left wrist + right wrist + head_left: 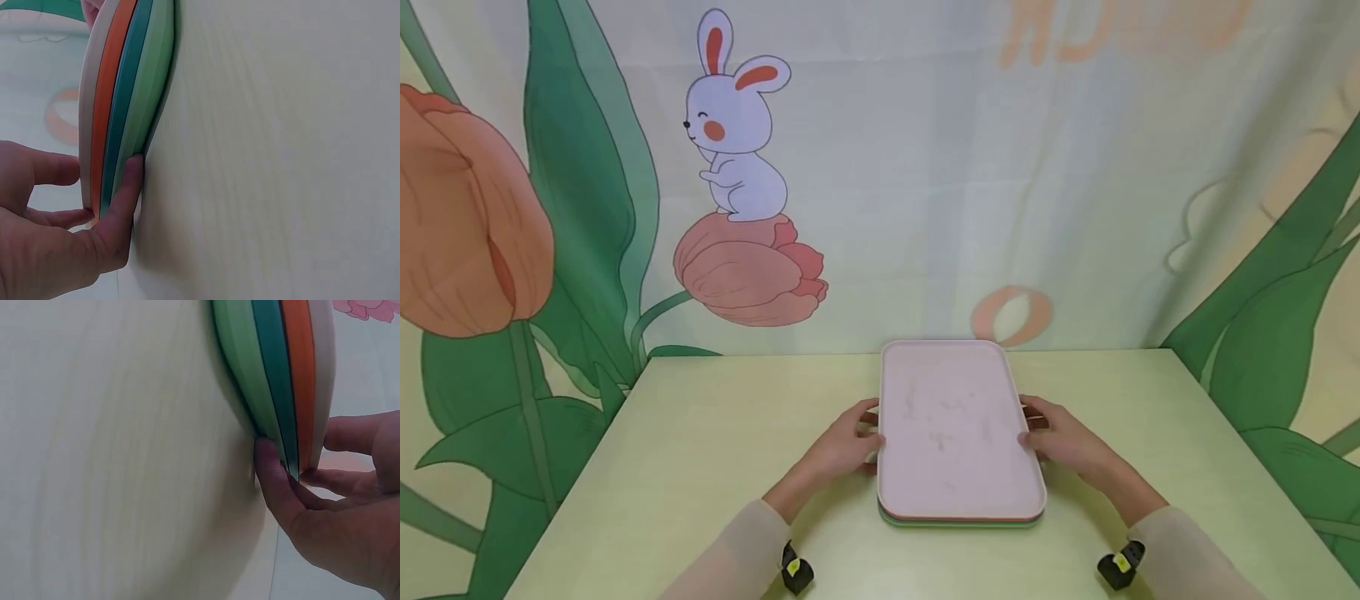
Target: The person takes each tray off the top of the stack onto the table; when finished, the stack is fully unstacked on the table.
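Note:
A stack of several rectangular trays (955,425) lies on the table, its long sides running away from me. The top tray is pale pink with faint grey smudges. Below it, the left wrist view shows an orange tray (107,106), a teal tray (127,94) and a light green tray (149,94) at the bottom. My left hand (847,442) grips the left long side, its digits spread from the pink rim down to the green one. On the opposite side my right hand (1063,437) holds the stack the same way, also seen in the right wrist view.
The pale yellow table (722,450) extends to both sides of the trays. Behind it hangs a curtain (887,167) printed with a rabbit, tulips and leaves. A small black device (796,571) is at the left wrist, another black device (1122,565) at the right.

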A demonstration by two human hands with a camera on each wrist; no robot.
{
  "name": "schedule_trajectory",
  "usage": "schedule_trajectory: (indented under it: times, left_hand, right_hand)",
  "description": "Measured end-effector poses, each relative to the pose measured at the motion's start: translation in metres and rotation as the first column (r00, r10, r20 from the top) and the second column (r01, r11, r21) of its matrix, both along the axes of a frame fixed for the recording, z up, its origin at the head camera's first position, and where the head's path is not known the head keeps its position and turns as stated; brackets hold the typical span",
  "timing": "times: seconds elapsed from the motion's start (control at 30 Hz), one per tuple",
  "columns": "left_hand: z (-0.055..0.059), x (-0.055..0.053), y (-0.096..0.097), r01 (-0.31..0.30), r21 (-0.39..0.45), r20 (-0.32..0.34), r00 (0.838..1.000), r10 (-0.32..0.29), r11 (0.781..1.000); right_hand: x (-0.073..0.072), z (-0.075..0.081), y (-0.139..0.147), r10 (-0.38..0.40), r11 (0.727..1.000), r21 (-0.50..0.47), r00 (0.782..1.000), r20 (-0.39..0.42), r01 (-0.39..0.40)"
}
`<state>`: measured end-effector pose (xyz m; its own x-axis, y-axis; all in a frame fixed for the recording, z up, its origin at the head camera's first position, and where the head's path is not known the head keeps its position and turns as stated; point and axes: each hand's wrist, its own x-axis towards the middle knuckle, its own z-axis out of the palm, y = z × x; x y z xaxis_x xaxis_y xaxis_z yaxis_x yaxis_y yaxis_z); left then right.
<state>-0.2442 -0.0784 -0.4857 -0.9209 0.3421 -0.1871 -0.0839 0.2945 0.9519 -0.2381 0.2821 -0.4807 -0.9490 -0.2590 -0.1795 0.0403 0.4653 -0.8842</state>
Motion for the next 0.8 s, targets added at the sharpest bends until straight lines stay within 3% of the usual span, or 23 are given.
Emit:
schedule_trajectory:
  times: [0.3,0.5,0.63,0.8]
  left_hand:
    - [0.002,0.002,0.001,0.001,-0.005,0.008,1.0,-0.001,1.0]
    - [0.003,0.0,-0.001,0.027,-0.009,-0.011,1.0,-0.027,1.0]
    - [0.004,0.001,-0.001,0.019,-0.037,-0.011,1.0,-0.02,0.999]
    - [0.005,0.003,0.0,0.011,-0.052,-0.022,1.0,-0.012,0.999]
  right_hand:
    - [-0.003,0.003,0.001,0.0,1.0,0.028,0.999,-0.047,0.001]
    - [0.001,0.023,-0.002,-0.035,0.99,0.13,0.996,-0.081,0.046]
    - [0.003,0.036,0.0,-0.06,0.995,0.078,0.998,-0.032,0.063]
    - [0.002,0.04,0.006,-0.092,0.995,-0.038,0.992,0.085,0.095]
